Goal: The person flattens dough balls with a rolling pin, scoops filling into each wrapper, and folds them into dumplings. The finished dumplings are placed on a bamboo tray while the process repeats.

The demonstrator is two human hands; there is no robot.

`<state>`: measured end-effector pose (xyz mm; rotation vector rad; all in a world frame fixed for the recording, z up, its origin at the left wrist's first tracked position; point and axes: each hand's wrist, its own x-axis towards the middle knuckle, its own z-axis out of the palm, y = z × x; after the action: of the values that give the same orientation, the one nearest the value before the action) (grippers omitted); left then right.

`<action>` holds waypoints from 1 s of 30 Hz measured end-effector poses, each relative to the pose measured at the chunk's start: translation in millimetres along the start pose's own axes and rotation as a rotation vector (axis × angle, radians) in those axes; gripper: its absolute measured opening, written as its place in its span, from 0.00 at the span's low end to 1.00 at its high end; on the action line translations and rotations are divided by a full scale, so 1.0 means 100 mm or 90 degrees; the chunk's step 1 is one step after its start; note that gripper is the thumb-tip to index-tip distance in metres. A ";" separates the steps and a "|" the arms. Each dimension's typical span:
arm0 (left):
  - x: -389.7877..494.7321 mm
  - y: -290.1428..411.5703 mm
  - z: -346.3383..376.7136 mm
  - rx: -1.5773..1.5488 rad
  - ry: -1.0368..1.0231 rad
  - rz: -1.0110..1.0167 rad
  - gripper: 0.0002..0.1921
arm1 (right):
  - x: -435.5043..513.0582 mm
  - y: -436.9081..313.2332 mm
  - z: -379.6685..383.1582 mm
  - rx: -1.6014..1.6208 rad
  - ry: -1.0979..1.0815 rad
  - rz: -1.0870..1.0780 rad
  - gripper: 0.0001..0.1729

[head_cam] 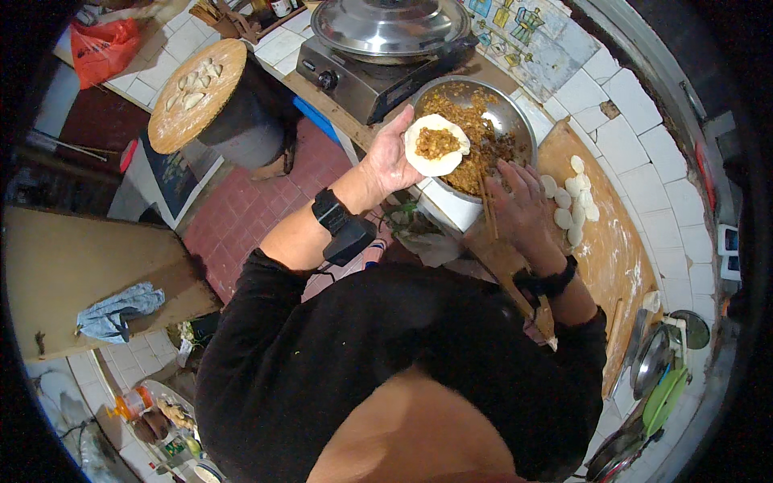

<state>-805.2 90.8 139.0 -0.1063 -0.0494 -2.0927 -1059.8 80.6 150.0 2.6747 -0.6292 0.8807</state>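
Observation:
My left hand (389, 154) holds a round dumpling wrapper (416, 162) on its palm side, beside the rim of a steel bowl. A mound of minced filling (437, 143) sits in the middle of the wrapper. More brown filling (465, 172) fills much of the steel bowl (508, 115). A pair of wooden chopsticks (488, 208) leans over the bowl's near rim. Right next to them is my right hand (516, 202), blurred, with its fingers over the rim; its grip on the chopsticks is unclear.
Several flat dough rounds (578, 196) lie on a floured wooden board (622, 247) at the right. Behind the bowl stands a stove (344, 78) with a lidded pan (389, 27). Folded dumplings (193, 99) rest on a round board (172, 130) at the left.

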 end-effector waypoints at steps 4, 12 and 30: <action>0.00 -0.19 0.09 0.002 0.007 -0.016 0.32 | 0.38 -0.22 -0.01 0.010 0.099 -0.074 0.16; -0.14 -0.32 0.15 0.096 -0.030 -0.026 0.31 | 0.68 -0.36 0.10 0.294 0.148 0.134 0.07; -0.24 -0.05 0.30 0.056 -0.028 -0.077 0.31 | 0.96 -0.36 0.19 0.519 0.106 0.187 0.11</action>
<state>-796.2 116.3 166.4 -0.0978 -0.1777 -2.2054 -963.7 74.2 189.8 3.1744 -0.7557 1.7326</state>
